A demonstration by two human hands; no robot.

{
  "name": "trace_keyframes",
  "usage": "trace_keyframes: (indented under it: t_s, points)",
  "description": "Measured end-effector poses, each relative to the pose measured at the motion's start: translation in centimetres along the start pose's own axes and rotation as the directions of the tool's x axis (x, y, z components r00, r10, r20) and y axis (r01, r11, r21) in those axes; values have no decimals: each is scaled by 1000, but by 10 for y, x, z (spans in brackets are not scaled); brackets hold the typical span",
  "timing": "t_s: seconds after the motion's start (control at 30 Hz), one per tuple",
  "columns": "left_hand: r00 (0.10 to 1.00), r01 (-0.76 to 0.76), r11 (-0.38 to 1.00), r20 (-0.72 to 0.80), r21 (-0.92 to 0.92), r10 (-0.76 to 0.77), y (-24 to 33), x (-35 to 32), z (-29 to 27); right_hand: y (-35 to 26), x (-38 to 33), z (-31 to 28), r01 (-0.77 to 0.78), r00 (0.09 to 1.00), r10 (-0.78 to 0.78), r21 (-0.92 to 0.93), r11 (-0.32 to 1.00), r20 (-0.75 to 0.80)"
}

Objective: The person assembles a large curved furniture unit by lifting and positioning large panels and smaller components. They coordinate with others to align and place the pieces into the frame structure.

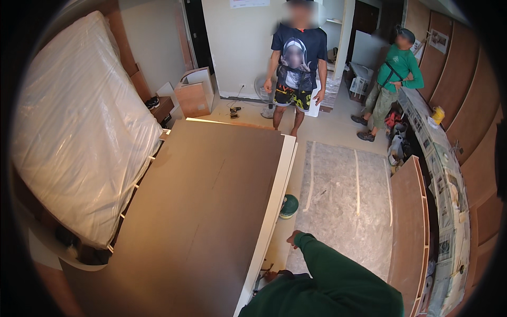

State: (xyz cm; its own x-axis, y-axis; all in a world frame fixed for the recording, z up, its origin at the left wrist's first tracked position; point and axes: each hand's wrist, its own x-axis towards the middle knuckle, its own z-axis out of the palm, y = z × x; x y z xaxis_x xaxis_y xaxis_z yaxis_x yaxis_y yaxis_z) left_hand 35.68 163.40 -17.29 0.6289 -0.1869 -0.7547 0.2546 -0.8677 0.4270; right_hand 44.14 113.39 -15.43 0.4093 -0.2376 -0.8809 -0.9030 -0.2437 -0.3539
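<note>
Head view: the person's right hand (pixel 293 239) is held out; I cannot tell its grip. A green bucket (pixel 289 206) stands near, at its twelve o'clock; a broad brown panel (pixel 200 195) lies at nine. The left hand (pixel 271 276), at seven, is too obscured to read.

The wide brown panel (pixel 206 185) lies flat (a pale strip (pixel 268 216) runs along its right edge); a round green bucket (pixel 289 206) stands upright beside it.
</note>
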Motion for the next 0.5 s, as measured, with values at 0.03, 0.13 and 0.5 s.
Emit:
trace_keyframes:
  t_s: [0.03, 0.13, 0.5]
  points:
    - [1000, 24, 1000, -15, -10, -24, -9, -4, -4, -11, -15, 4, -13, 1000, 12, -18, 1000, -29]
    - [1000, 7, 1000, -12, 0, -7, 2, 6, -4, 10, -16, -45, -7, 999, 11, 107, 994, -32]
    - [983, 60, 991, -167, -121, -80, -37, -22, -10, 26, -66, -442, 875, 483, -491, 376, 305, -725]
